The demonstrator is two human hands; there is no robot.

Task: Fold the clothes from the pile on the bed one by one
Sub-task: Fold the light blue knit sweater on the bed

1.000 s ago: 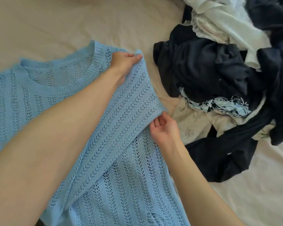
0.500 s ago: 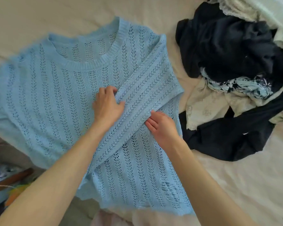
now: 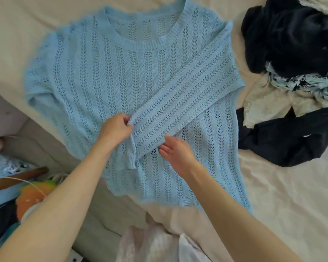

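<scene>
The sleeve (image 3: 178, 95) now crosses the sweater (image 3: 95, 76); left hand (image 3: 116, 130) pinches its cuff, right hand (image 3: 175, 150) flattens it, released.

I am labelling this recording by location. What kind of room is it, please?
Most likely a bedroom at home. A light blue knit sweater lies spread on a bed sheet, a pile of unfolded clothes sits beside it, and household clutter shows past the bed's edge.

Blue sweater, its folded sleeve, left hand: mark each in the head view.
blue sweater (image 3: 95, 76), head view, chest panel left of the collar.
folded sleeve (image 3: 186, 95), head view, mid-length across the body.
left hand (image 3: 116, 130), head view, back of hand, pinching the cuff.
</scene>
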